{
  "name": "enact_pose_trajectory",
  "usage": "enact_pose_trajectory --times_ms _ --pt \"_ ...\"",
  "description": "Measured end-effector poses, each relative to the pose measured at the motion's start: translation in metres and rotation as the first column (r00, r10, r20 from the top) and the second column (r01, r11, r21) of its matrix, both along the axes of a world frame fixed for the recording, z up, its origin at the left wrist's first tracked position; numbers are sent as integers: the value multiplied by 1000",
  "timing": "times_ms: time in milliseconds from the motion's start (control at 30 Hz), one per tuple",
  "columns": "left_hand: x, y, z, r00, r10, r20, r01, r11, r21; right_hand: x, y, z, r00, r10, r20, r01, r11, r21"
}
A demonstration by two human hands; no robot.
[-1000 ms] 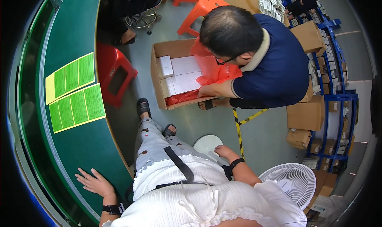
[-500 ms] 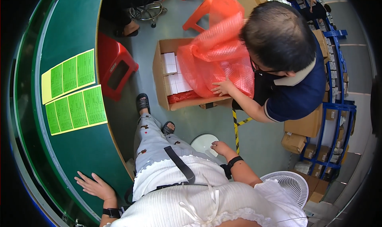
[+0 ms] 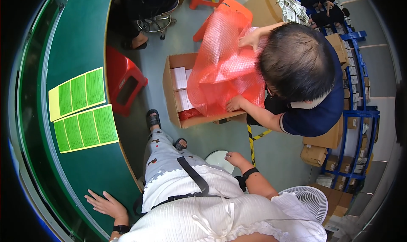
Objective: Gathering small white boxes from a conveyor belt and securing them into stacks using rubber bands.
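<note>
Left hand [image 3: 108, 204] spread flat on green table [image 3: 95, 170]; right hand [image 3: 237, 159] half-curled, grip unclear; grey floor [image 3: 277, 155], blue shelving [image 3: 360, 113].

Left grip [image 3: 109, 205] palm-down and splayed, right grip [image 3: 237, 159] loosely bent, both forearms [image 3: 262, 185] bare.

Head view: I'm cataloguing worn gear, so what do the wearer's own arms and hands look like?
The left hand is ungloved, with a black band at the wrist. The right hand is ungloved too, with a black strap at the wrist and a white sleeve higher up.
</note>
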State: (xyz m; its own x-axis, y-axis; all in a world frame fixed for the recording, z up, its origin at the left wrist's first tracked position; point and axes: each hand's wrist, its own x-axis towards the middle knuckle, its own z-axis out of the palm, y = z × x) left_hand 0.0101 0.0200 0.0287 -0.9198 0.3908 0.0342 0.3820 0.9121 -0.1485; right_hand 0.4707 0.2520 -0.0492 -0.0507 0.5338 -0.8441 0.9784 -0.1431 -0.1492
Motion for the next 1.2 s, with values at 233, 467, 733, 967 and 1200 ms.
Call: enact_pose_trajectory --times_ms 233,467,733,967,1200 --pt "-1 -1 -3 1000 0 -9 0 1000 -24 3 2 -1 999 -47 -6 47 999 10" --pt "0 -1 -3 1000 2 -25 -3 1000 -23 2 3 8 998 -55 -31 56 998 32" --pt "-3 -3 -8 1000 0 -24 0 1000 -7 18 -12 0 996 -63 -69 67 996 59" --pt "-6 -8 -15 998 -25 -62 28 999 41 31 -27 -4 998 -44 -43 46 997 62" --pt "-7 -6 -15 998 -25 -62 27 999 24 34 -36 -13 999 8 -32 -7 999 33"
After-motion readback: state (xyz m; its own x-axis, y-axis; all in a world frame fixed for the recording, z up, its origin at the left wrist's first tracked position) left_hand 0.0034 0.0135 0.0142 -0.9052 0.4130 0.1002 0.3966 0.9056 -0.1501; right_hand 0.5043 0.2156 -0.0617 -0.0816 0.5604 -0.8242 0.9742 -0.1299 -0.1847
